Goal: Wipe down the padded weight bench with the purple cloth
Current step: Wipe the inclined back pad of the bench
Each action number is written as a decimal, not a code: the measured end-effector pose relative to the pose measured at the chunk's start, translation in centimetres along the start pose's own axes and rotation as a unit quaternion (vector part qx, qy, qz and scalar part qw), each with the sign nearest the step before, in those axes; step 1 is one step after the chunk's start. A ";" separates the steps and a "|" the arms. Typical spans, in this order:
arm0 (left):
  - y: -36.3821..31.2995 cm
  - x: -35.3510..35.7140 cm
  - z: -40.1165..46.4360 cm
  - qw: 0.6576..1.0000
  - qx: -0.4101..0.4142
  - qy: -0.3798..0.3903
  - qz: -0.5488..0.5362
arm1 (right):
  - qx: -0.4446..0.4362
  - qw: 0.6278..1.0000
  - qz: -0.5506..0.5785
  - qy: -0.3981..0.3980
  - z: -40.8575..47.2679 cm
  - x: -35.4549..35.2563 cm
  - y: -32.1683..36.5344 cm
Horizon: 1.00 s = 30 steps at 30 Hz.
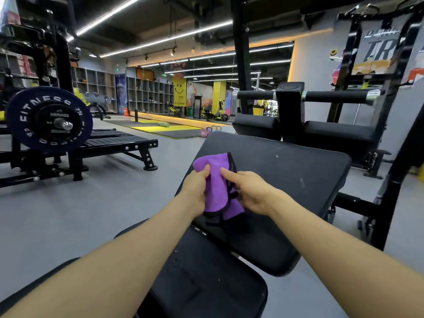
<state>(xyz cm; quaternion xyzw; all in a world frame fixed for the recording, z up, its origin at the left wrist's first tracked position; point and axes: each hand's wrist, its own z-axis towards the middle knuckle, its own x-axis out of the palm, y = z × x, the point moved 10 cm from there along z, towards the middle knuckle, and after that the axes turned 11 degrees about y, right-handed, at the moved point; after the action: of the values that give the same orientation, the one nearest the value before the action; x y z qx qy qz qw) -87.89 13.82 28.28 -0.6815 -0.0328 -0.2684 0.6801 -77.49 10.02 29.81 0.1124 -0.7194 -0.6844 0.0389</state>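
Gripping cloth [216, 180] (plate [49, 120] reads, seemingly, "FITNESS").

Black padded weight bench [286, 180] stands on grey floor [80, 214], purple cloth [218, 191] over its pad

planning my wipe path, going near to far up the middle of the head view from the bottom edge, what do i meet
seat pad → left hand and right hand gripping the purple cloth → bare back pad → black roller pads → foam handles

A commercial gym: a loaded weight plate [49, 120], padded machines [339, 131], kettlebells [208, 131] and wall mirrors [206, 88].
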 end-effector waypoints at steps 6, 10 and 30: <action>-0.4 -2.5 1.4 0.974 -0.015 -0.042 0.220 | 0.017 0.994 -0.083 -0.075 0.7 -2.5 0.2; -2.0 -5.8 0.1 0.917 0.032 -0.198 0.344 | 0.012 0.976 -0.190 -0.102 2.9 -1.6 0.3; 0.6 1.2 -0.8 0.824 0.103 -0.177 0.529 | -0.064 0.802 -0.532 -0.266 0.4 -8.7 5.4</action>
<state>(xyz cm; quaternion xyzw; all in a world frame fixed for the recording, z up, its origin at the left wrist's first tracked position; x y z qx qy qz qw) -86.84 12.59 28.17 -0.5564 0.1856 0.2627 0.7661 -69.68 12.46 36.04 0.2884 -0.4837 -0.6449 -0.5167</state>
